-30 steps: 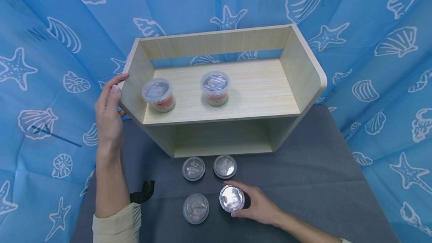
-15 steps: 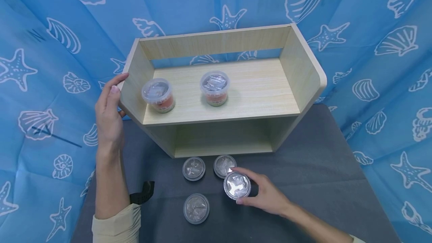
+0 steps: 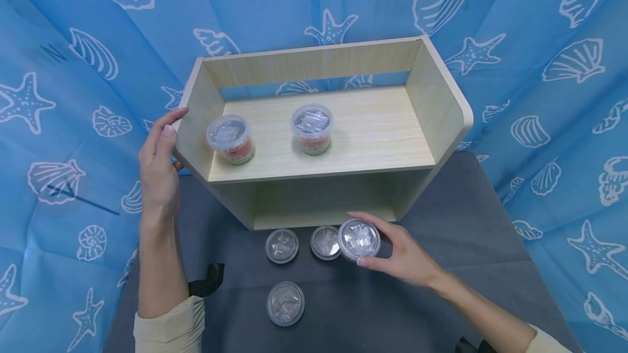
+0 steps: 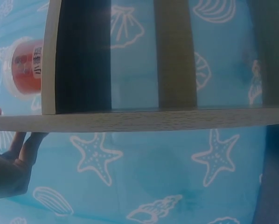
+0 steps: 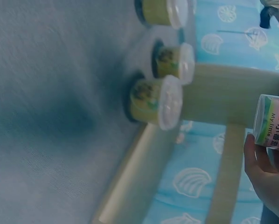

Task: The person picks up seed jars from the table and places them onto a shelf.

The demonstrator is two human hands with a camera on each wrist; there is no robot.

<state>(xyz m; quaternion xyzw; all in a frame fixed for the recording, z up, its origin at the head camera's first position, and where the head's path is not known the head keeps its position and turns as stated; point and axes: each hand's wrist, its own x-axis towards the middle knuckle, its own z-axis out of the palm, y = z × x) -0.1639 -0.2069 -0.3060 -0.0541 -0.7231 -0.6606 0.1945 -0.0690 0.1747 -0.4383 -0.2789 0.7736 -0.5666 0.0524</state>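
My right hand (image 3: 404, 252) holds a small round lidded tub (image 3: 360, 239) between thumb and fingers, above the table in front of the shelf. In the right wrist view its label (image 5: 275, 123) shows red and green with printed text. My left hand (image 3: 161, 173) grips the left side panel of a pale wooden two-tier shelf (image 3: 378, 129); some of its fingers are hidden. On the upper tier stand two red-labelled tubs, one at the left (image 3: 229, 138) and one near the middle (image 3: 312, 128).
Three more tubs stand on the grey table (image 3: 441, 298): one front left (image 3: 285, 304), one behind it (image 3: 282, 245), one beside the held tub (image 3: 325, 242). Yellow-green sides show on these tubs (image 5: 149, 98). A blue shell-patterned curtain (image 3: 539, 124) hangs behind.
My right hand has carried the tub up from the front right place, toward the shelf and slightly rightward. My left hand and the shelf have stayed put.
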